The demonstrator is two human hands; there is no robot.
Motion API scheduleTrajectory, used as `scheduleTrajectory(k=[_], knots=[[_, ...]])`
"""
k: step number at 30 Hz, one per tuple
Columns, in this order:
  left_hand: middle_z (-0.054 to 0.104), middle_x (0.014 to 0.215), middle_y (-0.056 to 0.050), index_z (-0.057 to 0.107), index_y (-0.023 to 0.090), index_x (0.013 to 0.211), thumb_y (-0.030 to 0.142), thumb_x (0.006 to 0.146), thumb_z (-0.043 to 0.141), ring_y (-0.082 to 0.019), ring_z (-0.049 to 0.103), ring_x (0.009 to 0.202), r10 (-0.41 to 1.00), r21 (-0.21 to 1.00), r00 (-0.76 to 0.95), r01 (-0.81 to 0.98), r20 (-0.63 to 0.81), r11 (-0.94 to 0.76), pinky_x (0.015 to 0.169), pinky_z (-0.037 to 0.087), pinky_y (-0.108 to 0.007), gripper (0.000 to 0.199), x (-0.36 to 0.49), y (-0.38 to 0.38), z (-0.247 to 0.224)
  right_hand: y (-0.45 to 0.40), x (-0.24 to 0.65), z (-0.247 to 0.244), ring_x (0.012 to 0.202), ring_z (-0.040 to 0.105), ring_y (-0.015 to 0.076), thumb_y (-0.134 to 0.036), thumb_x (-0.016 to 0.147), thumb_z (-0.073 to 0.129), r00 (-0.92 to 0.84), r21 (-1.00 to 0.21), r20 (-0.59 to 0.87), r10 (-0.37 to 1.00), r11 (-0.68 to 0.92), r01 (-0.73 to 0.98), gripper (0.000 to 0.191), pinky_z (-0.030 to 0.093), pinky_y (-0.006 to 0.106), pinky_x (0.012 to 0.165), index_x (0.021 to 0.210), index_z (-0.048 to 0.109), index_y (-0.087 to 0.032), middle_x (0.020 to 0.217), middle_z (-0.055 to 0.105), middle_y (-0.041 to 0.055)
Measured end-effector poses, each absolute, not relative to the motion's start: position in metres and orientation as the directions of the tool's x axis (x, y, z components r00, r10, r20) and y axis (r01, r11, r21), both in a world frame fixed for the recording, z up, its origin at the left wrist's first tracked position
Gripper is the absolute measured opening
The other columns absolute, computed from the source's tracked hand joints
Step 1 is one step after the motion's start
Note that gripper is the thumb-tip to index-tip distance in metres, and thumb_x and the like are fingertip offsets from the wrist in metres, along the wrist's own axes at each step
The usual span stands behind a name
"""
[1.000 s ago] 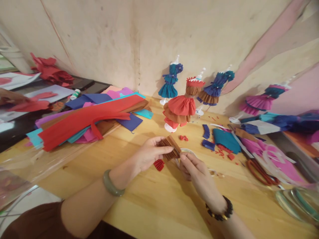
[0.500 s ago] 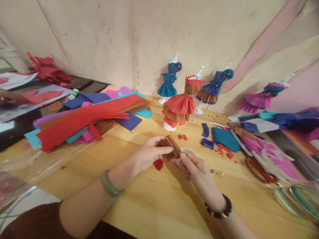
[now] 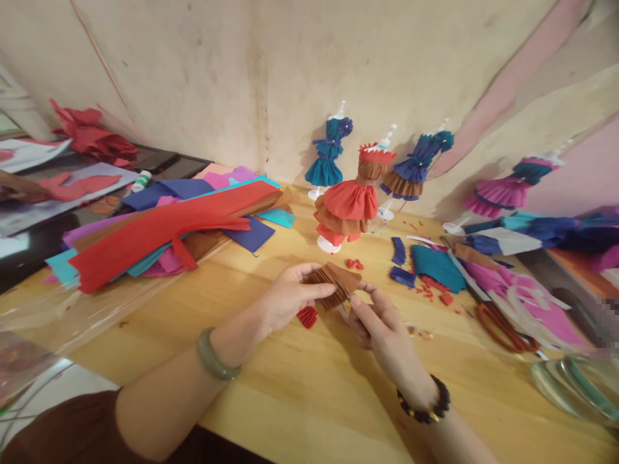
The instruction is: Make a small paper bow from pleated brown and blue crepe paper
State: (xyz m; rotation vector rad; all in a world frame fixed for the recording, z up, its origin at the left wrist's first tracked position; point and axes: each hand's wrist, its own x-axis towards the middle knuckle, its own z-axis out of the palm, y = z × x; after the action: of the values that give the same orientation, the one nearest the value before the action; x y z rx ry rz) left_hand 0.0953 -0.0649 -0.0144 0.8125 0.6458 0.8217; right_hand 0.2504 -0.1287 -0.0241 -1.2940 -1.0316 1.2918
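Between my two hands is a brown pleated strip (image 3: 327,291), its narrow folds lying side by side with a flat, unfolded flap at the right end. My left hand (image 3: 294,293) is closed on the folded part, thumb pressed across the pleats. With thumb and fingers, my right hand (image 3: 380,316) pinches the strip at its right end; the fingertips are partly hidden. A small red pleated piece (image 3: 307,316) lies on the table just below the strip. Beyond the hands stands a mini dress form in a red and brown ruffled dress (image 3: 348,201).
Several other dressed mini forms (image 3: 331,151) stand along the wall. At left is a pile of coloured sheets (image 3: 159,235); a person's hand (image 3: 19,191) shows beyond it. Orange-handled scissors (image 3: 505,328), a teal piece (image 3: 439,269), scraps and a glass container (image 3: 575,390) are at right.
The strip's right end has opened out into a wider flat flap. My right hand's fingers have spread slightly along it, while my left hand has stayed in place.
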Motion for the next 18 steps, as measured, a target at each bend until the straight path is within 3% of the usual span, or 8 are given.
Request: scheduleTrajectory(k=[7, 11, 14, 18], knots=[[0.074, 0.095, -0.007, 0.072, 0.017, 0.091, 0.02, 0.061, 0.084, -0.016, 0.068, 0.083, 0.817, 0.837, 0.556, -0.367, -0.152, 0.406, 0.077, 0.052, -0.029, 0.032, 0.0961, -0.0647, -0.0183, -0.1292, 0.2504, -0.0236, 0.045, 0.021, 0.0078, -0.059, 0.076, 0.065, 0.057, -0.988, -0.148, 0.987, -0.145, -0.05, 0.059, 0.013, 0.021, 0.04, 0.116, 0.05, -0.019, 0.054, 0.03, -0.0104], [0.073, 0.09, -0.006, 0.072, 0.017, 0.089, 0.02, 0.059, 0.085, -0.016, 0.067, 0.081, 0.829, 0.851, 0.532, -0.343, -0.174, 0.398, 0.08, 0.051, -0.03, 0.033, 0.0969, -0.065, -0.0201, -0.1282, 0.2499, -0.0208, 0.046, 0.02, 0.008, -0.06, 0.074, 0.066, 0.018, -0.991, -0.127, 0.992, -0.126, -0.05, 0.045, 0.014, 0.024, 0.041, 0.093, 0.058, -0.019, 0.054, 0.03, -0.0087], [0.073, 0.088, -0.006, 0.072, 0.017, 0.09, 0.02, 0.059, 0.085, -0.016, 0.067, 0.08, 0.832, 0.856, 0.523, -0.329, -0.186, 0.399, 0.079, 0.051, -0.03, 0.034, 0.0968, -0.0657, -0.019, -0.1276, 0.2502, -0.0192, 0.045, 0.019, 0.0076, -0.062, 0.075, 0.064, 0.004, -0.992, -0.125, 0.992, -0.125, -0.018, 0.043, 0.013, 0.025, 0.041, 0.072, 0.053, -0.02, 0.052, 0.03, -0.0078], [0.073, 0.09, -0.006, 0.072, 0.017, 0.092, 0.02, 0.061, 0.083, -0.016, 0.066, 0.082, 0.829, 0.864, 0.536, -0.33, -0.16, 0.38, 0.079, 0.05, -0.03, 0.033, 0.095, -0.0662, -0.0162, -0.1274, 0.252, -0.019, 0.045, 0.019, 0.0074, -0.063, 0.075, 0.063, 0.007, -0.992, -0.122, 0.993, -0.122, 0.017, 0.046, 0.012, 0.025, 0.042, 0.064, 0.048, -0.021, 0.051, 0.029, -0.0074]])
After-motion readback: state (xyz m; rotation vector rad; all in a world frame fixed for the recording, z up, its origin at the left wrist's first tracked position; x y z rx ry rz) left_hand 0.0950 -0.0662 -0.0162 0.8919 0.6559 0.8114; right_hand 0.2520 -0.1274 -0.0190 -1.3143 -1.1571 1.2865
